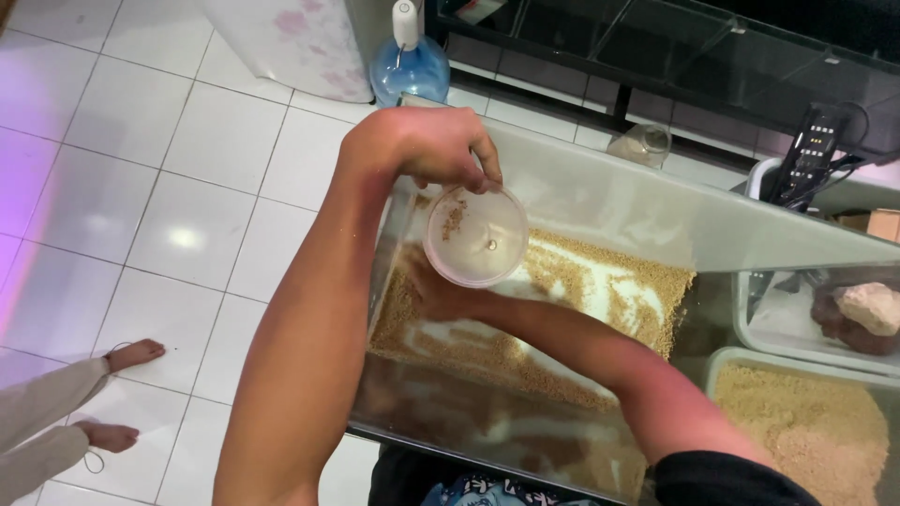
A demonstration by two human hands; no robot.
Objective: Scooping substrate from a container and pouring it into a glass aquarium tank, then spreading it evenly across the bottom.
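My left hand (427, 145) holds a round clear plastic cup (476, 234) by its rim, tilted above a glass tank (600, 201). A few tan grains stick inside the cup. A layer of tan gravel (609, 286) covers part of the tank floor, with bare streaks through it. My right hand (442, 298) reaches down inside the tank and rests on the gravel just under the cup. The cup hides its fingers.
A clear tub of tan sand (806, 431) and a tub holding rocks (867, 314) stand at the right. Behind the tank are a blue water bottle with a pump (410, 66), a glass jar (645, 145) and a black device with cables (814, 150). Another person's bare feet (127, 356) stand on the white tiles at left.
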